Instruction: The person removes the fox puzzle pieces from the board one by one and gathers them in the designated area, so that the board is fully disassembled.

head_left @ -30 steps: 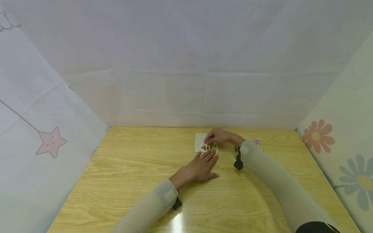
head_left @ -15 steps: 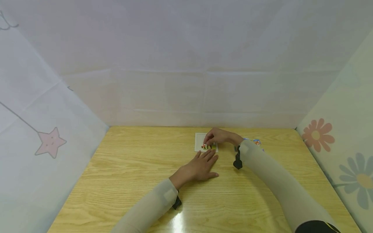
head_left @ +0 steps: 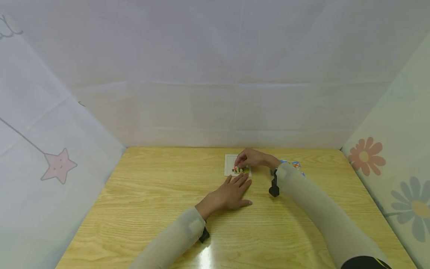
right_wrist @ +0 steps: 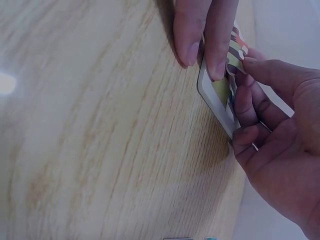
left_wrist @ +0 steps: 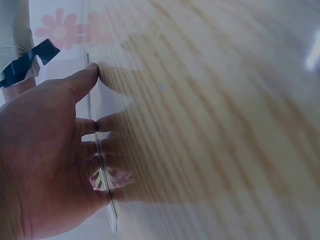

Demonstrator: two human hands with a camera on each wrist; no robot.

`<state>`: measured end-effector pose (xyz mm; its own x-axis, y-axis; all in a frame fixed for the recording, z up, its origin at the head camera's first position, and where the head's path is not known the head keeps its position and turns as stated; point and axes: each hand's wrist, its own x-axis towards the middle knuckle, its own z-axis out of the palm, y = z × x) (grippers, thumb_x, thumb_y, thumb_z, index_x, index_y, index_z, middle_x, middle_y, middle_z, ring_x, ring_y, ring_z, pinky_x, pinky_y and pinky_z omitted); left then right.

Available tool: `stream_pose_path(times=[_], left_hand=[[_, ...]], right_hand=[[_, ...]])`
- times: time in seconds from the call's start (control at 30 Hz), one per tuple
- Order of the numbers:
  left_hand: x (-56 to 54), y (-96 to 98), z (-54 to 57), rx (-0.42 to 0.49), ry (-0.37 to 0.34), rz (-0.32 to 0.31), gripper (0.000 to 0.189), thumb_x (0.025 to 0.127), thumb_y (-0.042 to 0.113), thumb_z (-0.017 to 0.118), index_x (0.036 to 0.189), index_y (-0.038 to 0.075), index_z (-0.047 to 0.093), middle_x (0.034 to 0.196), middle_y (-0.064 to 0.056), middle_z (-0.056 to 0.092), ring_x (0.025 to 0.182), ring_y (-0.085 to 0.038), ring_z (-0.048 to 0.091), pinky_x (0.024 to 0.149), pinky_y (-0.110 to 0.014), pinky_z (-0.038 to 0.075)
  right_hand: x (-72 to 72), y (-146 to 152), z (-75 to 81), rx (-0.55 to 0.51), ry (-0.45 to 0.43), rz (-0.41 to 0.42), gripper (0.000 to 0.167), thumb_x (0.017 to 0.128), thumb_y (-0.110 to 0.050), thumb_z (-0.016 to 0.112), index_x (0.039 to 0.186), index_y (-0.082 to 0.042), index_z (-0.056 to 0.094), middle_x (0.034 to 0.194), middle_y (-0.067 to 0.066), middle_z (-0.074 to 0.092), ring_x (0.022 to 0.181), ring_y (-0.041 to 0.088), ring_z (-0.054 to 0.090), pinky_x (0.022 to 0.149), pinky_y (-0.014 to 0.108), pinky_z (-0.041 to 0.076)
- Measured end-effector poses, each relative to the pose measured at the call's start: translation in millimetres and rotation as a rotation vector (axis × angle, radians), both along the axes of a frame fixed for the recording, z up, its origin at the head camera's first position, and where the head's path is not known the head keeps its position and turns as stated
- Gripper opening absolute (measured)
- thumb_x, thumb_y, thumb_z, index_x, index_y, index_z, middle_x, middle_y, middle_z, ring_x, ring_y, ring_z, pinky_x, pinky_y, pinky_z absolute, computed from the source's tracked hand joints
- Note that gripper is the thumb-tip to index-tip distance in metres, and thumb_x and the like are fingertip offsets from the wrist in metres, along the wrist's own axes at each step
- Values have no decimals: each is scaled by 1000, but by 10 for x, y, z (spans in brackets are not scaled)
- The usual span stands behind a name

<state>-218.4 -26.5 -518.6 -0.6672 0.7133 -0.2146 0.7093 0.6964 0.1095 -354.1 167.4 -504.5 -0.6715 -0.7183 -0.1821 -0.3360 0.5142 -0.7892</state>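
A white-bordered puzzle board (head_left: 228, 164) lies flat near the table's far edge. My left hand (head_left: 230, 196) rests palm down in front of it with the fingers straight, two fingertips on the board's near edge. Over the board, my right hand (head_left: 253, 157) pinches a puzzle piece (right_wrist: 235, 56) with green and dark stripes and some red. In the right wrist view the piece stands tilted above the board's green printed area (right_wrist: 220, 91). The right fingers hide much of the board in the head view.
Several colourful loose puzzle pieces (head_left: 296, 164) lie right of the board, partly hidden behind the right forearm. The wooden table (head_left: 151, 186) meets a white cloth backdrop (head_left: 188, 112) at its far edge, with cloth on both sides too.
The right fingers have shifted very slightly left, and the striped piece looks a little more tilted. My left hand has stayed in place.
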Motion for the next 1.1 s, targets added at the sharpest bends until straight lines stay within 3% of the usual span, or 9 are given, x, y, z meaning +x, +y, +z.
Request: stream_pose_path(times=[0.2, 0.47, 0.93, 1.1], left_hand=[[-11, -4, 0, -5, 8, -3, 84, 107, 66, 43, 171, 16, 20, 179, -5, 9, 165, -24, 8, 130, -57, 20], [-32, -4, -7, -5, 6, -11, 85, 107, 67, 42, 172, 16, 19, 179, -6, 7, 165, -25, 9, 130, -58, 20], [-32, 20, -17, 5, -2, -3, 85, 107, 66, 42, 172, 16, 19, 179, -6, 8, 165, -25, 9, 130, -57, 18], [-46, 20, -28, -6, 7, 1, 85, 107, 67, 41, 172, 16, 18, 179, -5, 7, 165, -25, 9, 131, -56, 18]], right_hand=[[-10, 39, -16, -12, 5, -54, 16, 103, -4, 68, 115, -1, 79, 108, 10, 79, 96, 19, 71, 92, 42, 57], [-32, 118, -22, -56, 24, -108, 15, 104, -11, 69, 114, -8, 80, 106, 5, 77, 97, 20, 68, 92, 40, 56], [103, 316, 118, -104, 34, -149, 16, 104, -9, 68, 115, -6, 80, 108, 12, 76, 96, 21, 65, 87, 37, 54], [155, 397, 165, -114, 38, -142, 16, 105, -8, 66, 115, -3, 78, 109, 15, 75, 96, 26, 66, 91, 46, 56]])
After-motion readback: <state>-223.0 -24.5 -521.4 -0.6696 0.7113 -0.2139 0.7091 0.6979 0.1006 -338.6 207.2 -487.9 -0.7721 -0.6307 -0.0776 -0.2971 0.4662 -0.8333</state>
